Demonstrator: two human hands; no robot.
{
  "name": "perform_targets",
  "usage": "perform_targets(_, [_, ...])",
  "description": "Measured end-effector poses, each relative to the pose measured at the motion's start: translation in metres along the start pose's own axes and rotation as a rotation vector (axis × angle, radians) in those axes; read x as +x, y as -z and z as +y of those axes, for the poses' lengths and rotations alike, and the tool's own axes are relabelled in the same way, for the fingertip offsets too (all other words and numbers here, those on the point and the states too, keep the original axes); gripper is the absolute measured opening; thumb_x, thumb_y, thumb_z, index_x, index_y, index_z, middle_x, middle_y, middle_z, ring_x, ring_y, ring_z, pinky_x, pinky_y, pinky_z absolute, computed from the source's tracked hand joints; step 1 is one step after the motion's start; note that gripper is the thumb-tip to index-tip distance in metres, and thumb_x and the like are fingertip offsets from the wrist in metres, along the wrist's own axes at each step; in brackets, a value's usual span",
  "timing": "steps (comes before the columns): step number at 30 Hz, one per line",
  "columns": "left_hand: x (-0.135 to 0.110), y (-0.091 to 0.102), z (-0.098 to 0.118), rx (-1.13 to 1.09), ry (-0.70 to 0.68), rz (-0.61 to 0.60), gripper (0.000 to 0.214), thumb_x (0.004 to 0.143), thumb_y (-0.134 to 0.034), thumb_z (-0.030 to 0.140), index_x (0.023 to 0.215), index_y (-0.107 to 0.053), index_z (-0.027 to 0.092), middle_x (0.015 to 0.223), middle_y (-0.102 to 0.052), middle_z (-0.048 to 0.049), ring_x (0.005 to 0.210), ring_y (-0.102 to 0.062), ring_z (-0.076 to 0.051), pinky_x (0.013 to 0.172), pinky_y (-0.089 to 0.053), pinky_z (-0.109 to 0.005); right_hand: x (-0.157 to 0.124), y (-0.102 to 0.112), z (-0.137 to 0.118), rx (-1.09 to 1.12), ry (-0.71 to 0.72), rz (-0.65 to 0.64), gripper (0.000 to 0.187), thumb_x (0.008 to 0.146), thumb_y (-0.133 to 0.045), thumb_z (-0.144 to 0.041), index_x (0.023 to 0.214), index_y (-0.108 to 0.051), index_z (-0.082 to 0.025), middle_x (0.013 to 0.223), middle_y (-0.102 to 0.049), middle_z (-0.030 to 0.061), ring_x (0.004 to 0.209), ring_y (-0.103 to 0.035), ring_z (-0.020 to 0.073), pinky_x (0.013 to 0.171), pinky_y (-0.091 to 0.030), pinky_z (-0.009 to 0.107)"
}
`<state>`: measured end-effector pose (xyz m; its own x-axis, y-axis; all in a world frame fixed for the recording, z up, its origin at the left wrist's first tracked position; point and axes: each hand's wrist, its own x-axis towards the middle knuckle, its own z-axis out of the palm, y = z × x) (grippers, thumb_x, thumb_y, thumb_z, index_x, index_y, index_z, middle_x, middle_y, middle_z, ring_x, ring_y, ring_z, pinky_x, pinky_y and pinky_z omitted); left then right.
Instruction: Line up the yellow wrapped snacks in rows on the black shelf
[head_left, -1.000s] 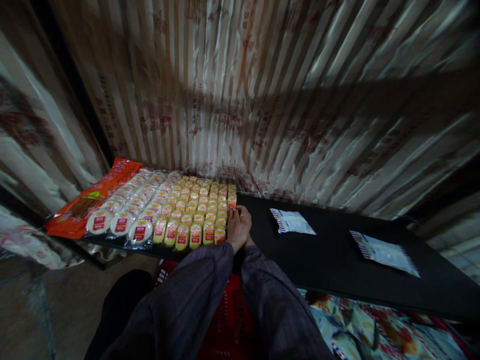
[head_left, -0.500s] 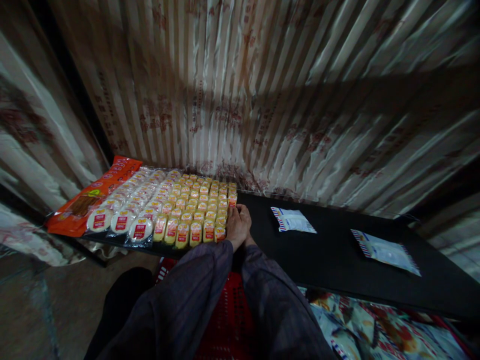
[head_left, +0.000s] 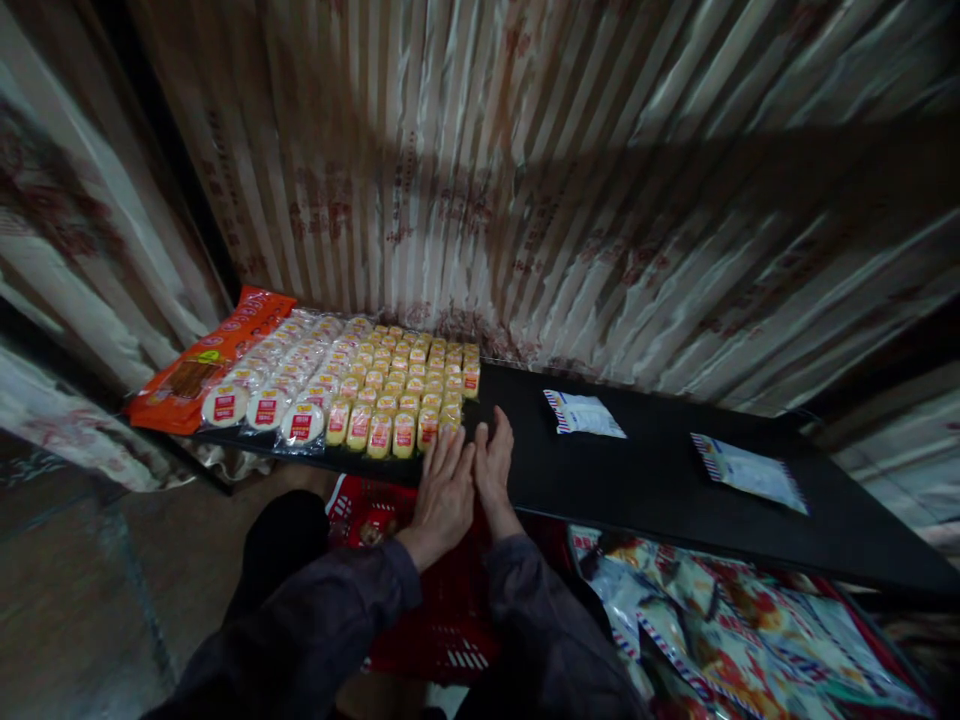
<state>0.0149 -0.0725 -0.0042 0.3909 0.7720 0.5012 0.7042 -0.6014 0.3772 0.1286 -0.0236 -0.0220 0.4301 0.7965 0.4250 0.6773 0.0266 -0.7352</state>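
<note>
Rows of small yellow wrapped cakes (head_left: 381, 435) stand on a black shelf (head_left: 637, 490). My left hand (head_left: 446, 495) is open, its fingers stretched out against the front right end of those rows and partly hiding the cakes there. Just to its right, my right hand (head_left: 495, 468) reaches over the shelf's front edge with fingers extended and holds nothing visible. A narrow gap shows between the fingertips of the two hands. Left of the yellow cakes lie rows of round cakes in clear wrappers (head_left: 266, 408).
An orange bag (head_left: 191, 378) lies at the shelf's left end. To the right lie two white-and-blue packets (head_left: 589, 415). Below the shelf are a red basket (head_left: 431, 625) near my knees and a container of several printed bags (head_left: 735, 630). A printed curtain (head_left: 465, 180) hangs behind.
My hands have drawn back from the right side of the yellow rows toward the shelf's front edge. They have moved apart and their fingers have straightened. The view has shifted slightly.
</note>
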Motion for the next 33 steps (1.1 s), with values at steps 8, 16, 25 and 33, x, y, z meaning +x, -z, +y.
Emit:
perform_targets(8, [-0.024,0.032,-0.061,0.277,0.042,0.001,0.059,0.091,-0.044,0.031,0.146,-0.032,0.016,0.155,-0.024,-0.0138,0.146,-0.009,-0.031,0.116,-0.016,-0.055,-0.023,-0.031,-0.042,-0.020,0.027,-0.110,0.072,0.089,-0.035,-0.051,0.146,-0.024,-0.008,0.152,-0.027,0.0215,0.143,-0.018,0.0291,0.112,-0.022,0.054])
perform_targets(16, [0.001,0.026,-0.072,0.246,-0.067,-0.016,0.061,0.087,-0.048,0.029,0.146,-0.034,0.016,0.154,-0.028,-0.0128,0.146,-0.013,-0.028,0.118,-0.014,-0.051,-0.024,-0.032,-0.056,0.024,-0.138,-0.113,0.071,0.090,-0.031,-0.050,0.149,-0.020,-0.011,0.145,-0.040,0.0197,0.134,-0.038,0.0289,0.106,-0.034,0.048])
perform_targets(25, [0.026,0.026,-0.066,0.183,-0.060,0.027,0.056,0.090,-0.044,0.034,0.142,-0.039,0.015,0.154,-0.026,-0.0153,0.146,-0.008,-0.029,0.118,-0.015,-0.052,-0.009,-0.025,-0.053,0.018,-0.167,-0.088,0.074,0.089,-0.030,-0.053,0.148,-0.022,-0.010,0.150,-0.034,0.0184,0.139,-0.030,0.0273,0.112,-0.026,0.046])
perform_targets(33, [0.031,0.020,-0.076,0.180,-0.095,-0.011,0.055,0.088,-0.045,0.029,0.140,-0.042,0.011,0.151,-0.032,-0.0150,0.146,-0.012,-0.028,0.119,-0.016,-0.052,-0.010,-0.033,-0.051,0.101,-0.191,-0.144,0.066,0.091,-0.025,-0.050,0.145,-0.029,-0.012,0.146,-0.041,0.0156,0.134,-0.041,0.0244,0.110,-0.031,0.042])
